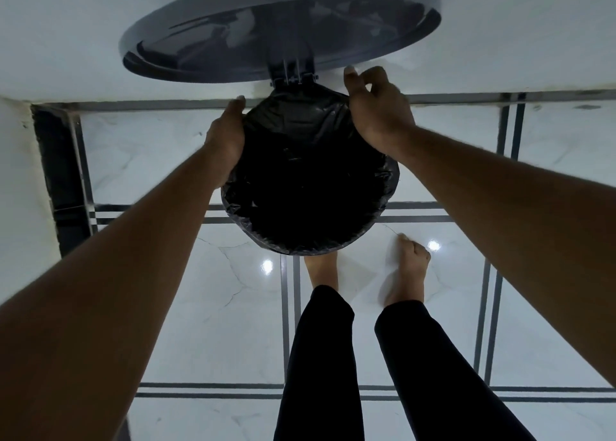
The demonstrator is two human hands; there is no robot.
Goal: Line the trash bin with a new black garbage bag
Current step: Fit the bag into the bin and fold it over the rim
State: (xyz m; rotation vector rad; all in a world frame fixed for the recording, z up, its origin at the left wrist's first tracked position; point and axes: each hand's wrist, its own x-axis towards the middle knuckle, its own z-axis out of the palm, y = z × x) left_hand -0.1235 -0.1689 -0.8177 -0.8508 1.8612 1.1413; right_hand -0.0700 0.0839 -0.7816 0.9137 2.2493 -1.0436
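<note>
Two bare hands work at the far half of the round trash bin's mouth, and the step in hand looks like the last fitting of the crinkled black plastic garbage bag (310,177) over the rim. The bag lies between the two hands, already hanging inside the bin and folded out over the edge along the near side, toward the person's bare feet (408,270). The left hand (226,137) is pressed flat against the bag's left edge with fingers held straight along the rim, gripping nothing that can be made out. The right hand (373,107) sits on the far right edge with fingers curled; it seems to pinch the bag's hem, though the pinch itself is partly hidden. Just beyond both hands the round grey plastic hinged lid (233,34) stands raised, its hinge bracket meeting the bin between the fingertips. The task seems nearly done. Next, probably, the hem by the hinge needs tugging down evenly without tearing the thin film, and then the lid can be lowered. Glossy white marble floor tiles with dark strips (216,307) lie beneath both forearms.
</note>
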